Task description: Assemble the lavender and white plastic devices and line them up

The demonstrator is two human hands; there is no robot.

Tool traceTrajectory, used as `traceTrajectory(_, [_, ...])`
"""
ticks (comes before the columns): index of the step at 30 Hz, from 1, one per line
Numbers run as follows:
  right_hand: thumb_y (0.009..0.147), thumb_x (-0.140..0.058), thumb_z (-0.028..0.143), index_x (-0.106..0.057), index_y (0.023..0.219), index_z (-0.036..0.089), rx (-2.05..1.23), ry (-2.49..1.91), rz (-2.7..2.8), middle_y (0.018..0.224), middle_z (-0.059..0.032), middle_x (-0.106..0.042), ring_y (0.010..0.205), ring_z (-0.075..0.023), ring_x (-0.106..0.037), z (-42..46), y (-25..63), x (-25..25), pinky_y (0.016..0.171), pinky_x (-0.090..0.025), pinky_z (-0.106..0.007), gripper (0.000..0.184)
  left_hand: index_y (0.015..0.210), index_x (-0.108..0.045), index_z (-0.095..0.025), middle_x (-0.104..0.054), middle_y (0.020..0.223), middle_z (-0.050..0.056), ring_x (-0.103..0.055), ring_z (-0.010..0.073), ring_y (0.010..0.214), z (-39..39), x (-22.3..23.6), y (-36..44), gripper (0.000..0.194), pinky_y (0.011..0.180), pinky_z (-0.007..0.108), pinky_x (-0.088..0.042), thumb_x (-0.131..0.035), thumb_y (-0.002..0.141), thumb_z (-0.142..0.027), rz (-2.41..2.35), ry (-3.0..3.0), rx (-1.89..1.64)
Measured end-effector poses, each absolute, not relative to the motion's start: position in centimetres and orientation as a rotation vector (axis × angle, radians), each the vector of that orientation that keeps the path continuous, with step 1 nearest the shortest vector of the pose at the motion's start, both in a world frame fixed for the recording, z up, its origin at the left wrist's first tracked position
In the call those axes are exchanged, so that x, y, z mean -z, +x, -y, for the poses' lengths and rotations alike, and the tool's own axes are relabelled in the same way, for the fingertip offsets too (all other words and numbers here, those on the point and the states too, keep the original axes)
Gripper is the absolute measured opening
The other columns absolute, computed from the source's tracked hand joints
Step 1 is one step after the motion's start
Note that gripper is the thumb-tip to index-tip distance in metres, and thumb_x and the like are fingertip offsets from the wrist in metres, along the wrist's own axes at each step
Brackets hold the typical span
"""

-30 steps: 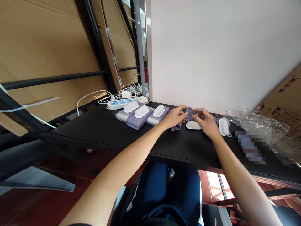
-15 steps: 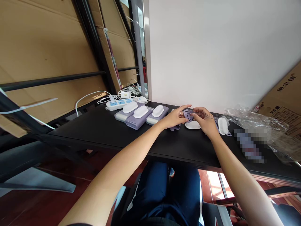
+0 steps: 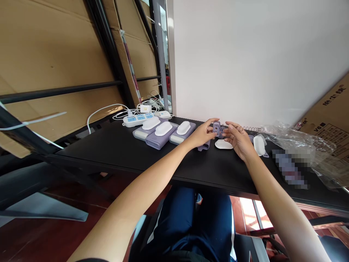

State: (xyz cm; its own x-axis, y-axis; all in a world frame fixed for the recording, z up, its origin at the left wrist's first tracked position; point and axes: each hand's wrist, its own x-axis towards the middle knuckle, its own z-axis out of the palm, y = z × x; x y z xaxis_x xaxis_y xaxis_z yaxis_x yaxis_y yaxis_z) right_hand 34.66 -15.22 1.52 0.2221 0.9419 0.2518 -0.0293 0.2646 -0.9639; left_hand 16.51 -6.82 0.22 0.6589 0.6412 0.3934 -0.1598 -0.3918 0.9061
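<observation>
Holding a slotted purple piece [image 3: 217, 129] in the left hand [image 3: 203, 135], pinched between thumb and fingers by its left side, probably to leave the holes uncovered and the far side reachable; lifting it above the surface [image 3: 152, 160], between both hands, likely to gain room for fingers underneath; holding the right hand [image 3: 239, 141] close opposite, fingers bent and loosely parted, perhaps for fine fingertip work; impossible to tell any firm grip there; see also, beyond the right hand, a thin coiled spring [image 3: 252, 128] reaching rightward, with no way to tell about any hold on it; note a white bristled pad [image 3: 223, 144] lying flat just in front, another purple part [image 3: 204, 146] under the left hand, and a white tilted pad [image 3: 259, 146] by the right wrist, all seemingly set within easy reach; further left, find three purple cases [image 3: 157, 141] grouped together, each topped with a white oval pad [image 3: 163, 128], perhaps matched that way to avoid mixing and placed aside to free the middle for both hands.
</observation>
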Motion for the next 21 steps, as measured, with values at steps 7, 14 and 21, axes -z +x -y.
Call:
traceTrajectory(7, [0.072, -0.087, 0.044, -0.066, 0.11, 0.027, -0.89, -1.073, 1.167, 0.092, 0.0012, -0.071, 0.09, -0.0162, -0.071, 15.28, 34.33, -1.29, 0.076, -0.057, -0.027, 0.046, 0.15, -0.046, -0.025, -0.061, 0.074, -0.004, -0.053, 0.009, 0.063, 7.09, -0.23, 16.46, 0.064, 0.06, 0.02, -0.037, -0.064, 0.089, -0.025, -0.406, 1.866, -0.926])
traceTrajectory(14, [0.078, -0.08, 0.051, -0.067, 0.109, 0.023, -0.58, -1.169, 1.319, 0.091, -0.0022, -0.073, 0.087, -0.019, -0.071, 14.87, 34.26, -0.57, 0.076, -0.057, -0.033, 0.044, 0.151, -0.046, -0.028, -0.072, 0.093, 0.001, -0.068, 0.013, 0.075, 7.71, -0.45, 16.5, 0.064, 0.063, 0.021, -0.047, -0.062, 0.089, -0.024, -0.481, 1.871, -0.916])
traceTrajectory(21, [0.079, -0.079, 0.054, -0.066, 0.102, 0.021, -0.473, -1.201, 1.343, 0.087, -0.0015, -0.072, 0.078, -0.0168, -0.068, 15.05, 33.81, -0.62, 0.072, -0.055, -0.031, 0.042, 0.153, -0.045, -0.024, -0.075, 0.099, 0.004, -0.069, 0.0149, 0.086, 7.69, -0.14, 16.79, 0.067, 0.078, 0.026, -0.055, -0.062, 0.088, -0.021, -0.361, 1.832, -0.925])
